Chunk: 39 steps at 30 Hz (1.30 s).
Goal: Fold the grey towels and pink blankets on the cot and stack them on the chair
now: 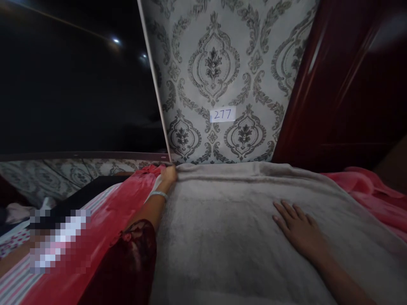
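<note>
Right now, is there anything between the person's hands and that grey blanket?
Nothing visible. The right hand lies flat, palm down, directly on the grey blanket. The left hand is at its far corner by the wall, seemingly gripping the edge beside the red cover.

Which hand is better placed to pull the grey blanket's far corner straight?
Left, probably. The left hand is closed on the far edge of the blanket at its corner; the right hand lies flat mid-blanket.
</note>
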Motion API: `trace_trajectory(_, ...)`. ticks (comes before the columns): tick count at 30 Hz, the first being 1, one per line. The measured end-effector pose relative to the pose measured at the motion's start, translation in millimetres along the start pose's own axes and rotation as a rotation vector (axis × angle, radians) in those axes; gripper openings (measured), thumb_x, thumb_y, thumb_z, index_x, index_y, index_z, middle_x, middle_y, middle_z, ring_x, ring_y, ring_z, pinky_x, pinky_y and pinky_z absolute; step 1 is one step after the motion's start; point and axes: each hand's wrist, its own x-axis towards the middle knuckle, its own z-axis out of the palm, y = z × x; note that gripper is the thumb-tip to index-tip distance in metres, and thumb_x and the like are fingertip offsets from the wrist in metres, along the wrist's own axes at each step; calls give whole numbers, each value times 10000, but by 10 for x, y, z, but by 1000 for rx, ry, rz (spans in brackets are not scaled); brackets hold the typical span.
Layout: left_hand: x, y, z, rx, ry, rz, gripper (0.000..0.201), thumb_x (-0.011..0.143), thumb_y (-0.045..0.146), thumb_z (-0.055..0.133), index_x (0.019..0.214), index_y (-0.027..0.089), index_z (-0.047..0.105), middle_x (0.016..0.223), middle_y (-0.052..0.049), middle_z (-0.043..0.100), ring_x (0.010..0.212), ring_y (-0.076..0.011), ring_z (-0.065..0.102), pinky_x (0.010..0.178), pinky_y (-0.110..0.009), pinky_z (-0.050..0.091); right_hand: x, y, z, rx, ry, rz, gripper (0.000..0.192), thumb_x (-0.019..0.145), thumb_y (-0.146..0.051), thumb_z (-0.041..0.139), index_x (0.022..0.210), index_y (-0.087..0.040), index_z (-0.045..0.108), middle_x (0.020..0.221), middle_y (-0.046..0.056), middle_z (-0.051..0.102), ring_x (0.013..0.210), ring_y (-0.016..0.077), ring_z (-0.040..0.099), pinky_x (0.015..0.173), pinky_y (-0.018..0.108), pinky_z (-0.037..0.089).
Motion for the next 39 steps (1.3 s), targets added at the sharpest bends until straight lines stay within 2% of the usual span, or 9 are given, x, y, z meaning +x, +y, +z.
trace_trajectory(8, -1163, 379, 85, 84, -100, 626, 283, 964, 234, 449, 1134, 230, 676, 1140, -127, 681, 1062, -278, 649, 946, -405, 470, -2, -31, -62, 5, -17, 11, 654, 978, -570, 226, 1527, -303, 459, 1606, 40, 406, 1473, 346, 347, 1147, 582, 335)
trace_trajectory(11, -1355, 409, 89, 15, -166, 587, 274, 967, 375, 478, 1021, 205, 686, 1098, -132, 695, 991, -273, 676, 869, -379, 494, 2, -27, -69, 2, -26, 20, 663, 980, -568, 206, 1529, -295, 458, 1610, 39, 399, 1477, 344, 340, 1149, 575, 330)
trace_trajectory(16, -914, 325, 161, -235, -156, 132, 387, 923, 507, 530, 1044, 167, 670, 1049, -139, 740, 996, -282, 695, 807, -340, 500, 3, -38, -78, -15, -23, 13, 654, 991, -566, 208, 1533, -294, 455, 1615, 36, 390, 1469, 338, 352, 1151, 566, 323)
trace_trajectory(21, -659, 336, 366, -542, -248, 69, 188, 709, 308, 772, 752, 191, 633, 769, -43, 717, 878, -266, 709, 725, -304, 518, 5, -54, -73, -19, -21, 23, 638, 1004, -553, 207, 1533, -296, 454, 1611, 35, 399, 1479, 330, 337, 1160, 559, 313)
trace_trajectory(25, -578, 359, 276, -673, -291, 54, 153, 846, 308, 641, 771, 175, 627, 632, -40, 664, 660, -217, 697, 581, -293, 533, 11, -42, -69, -5, -18, 20, 636, 1001, -562, 220, 1530, -300, 456, 1610, 38, 400, 1472, 336, 345, 1158, 572, 313)
trace_trajectory(27, -444, 347, 104, -766, -206, 49, 220, 949, 323, 490, 933, 162, 638, 754, -73, 714, 732, -203, 719, 633, -294, 569, 14, -32, -68, 6, -21, 18, 636, 999, -562, 220, 1529, -302, 458, 1606, 41, 406, 1468, 340, 351, 1154, 576, 318)
trace_trajectory(32, -41, 339, -224, -627, 423, 81, 311, 938, 239, 462, 1217, 146, 564, 1186, -128, 690, 1149, -244, 647, 1020, -403, 520, 15, -17, -51, 21, -10, 15, 641, 991, -568, 219, 1532, -310, 448, 1610, 42, 399, 1468, 347, 349, 1148, 584, 327)
trace_trajectory(36, 67, 312, 34, -310, 296, 129, 606, 852, 157, 540, 1441, 95, 415, 1526, -180, 469, 1449, -250, 412, 1204, -358, 340, 13, -19, -46, 18, -14, 19, 644, 990, -570, 217, 1531, -310, 451, 1607, 39, 405, 1473, 341, 342, 1156, 572, 323)
trace_trajectory(39, 99, 166, 373, -212, 110, -23, 741, 876, 231, 546, 1544, 40, 287, 1663, -205, 254, 1550, -278, 224, 1251, -379, 238, 10, -25, -62, 7, -26, 22, 645, 992, -562, 215, 1534, -304, 452, 1611, 37, 398, 1480, 341, 331, 1160, 574, 316)
